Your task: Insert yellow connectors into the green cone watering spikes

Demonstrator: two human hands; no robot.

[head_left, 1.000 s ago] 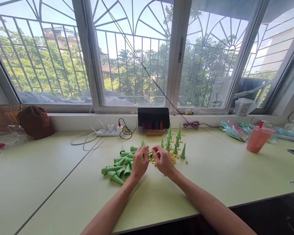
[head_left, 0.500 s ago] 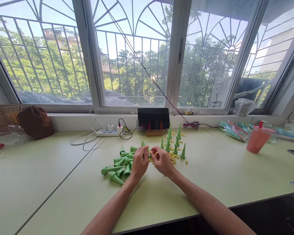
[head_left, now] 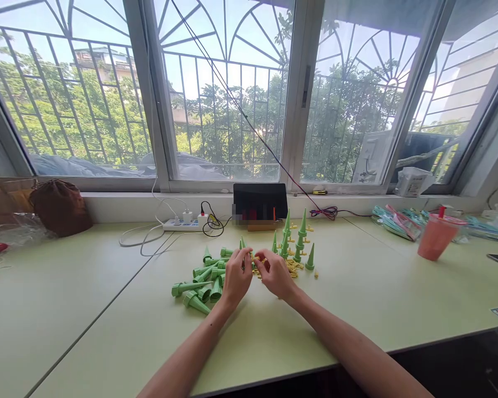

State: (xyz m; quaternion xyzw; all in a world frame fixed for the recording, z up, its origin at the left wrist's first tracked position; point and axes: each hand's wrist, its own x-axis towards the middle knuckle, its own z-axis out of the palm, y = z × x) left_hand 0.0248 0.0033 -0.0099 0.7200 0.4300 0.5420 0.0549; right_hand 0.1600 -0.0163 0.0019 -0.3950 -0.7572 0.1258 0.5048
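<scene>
My left hand (head_left: 238,273) is closed round a green plastic watering spike, most of it hidden behind the fingers. Just to its right, the fingertips of my right hand (head_left: 273,271) pinch a small yellow valve (head_left: 255,258) against the spike; whether it sits in the spike I cannot tell. Loose green spikes (head_left: 197,301) lie heaped beside my left hand. A pile of yellow valves (head_left: 294,268) spreads beyond my right hand. Behind that pile, several spikes (head_left: 301,237) stand upright in stacks with yellow valves sticking out sideways.
A dark-screened tablet (head_left: 260,200) leans by the window sill. A power strip (head_left: 182,224) with cables lies at the back left. On the right stand a red drink cup (head_left: 439,236) and plastic packets (head_left: 396,221). A brown bag (head_left: 61,207) sits at the far left.
</scene>
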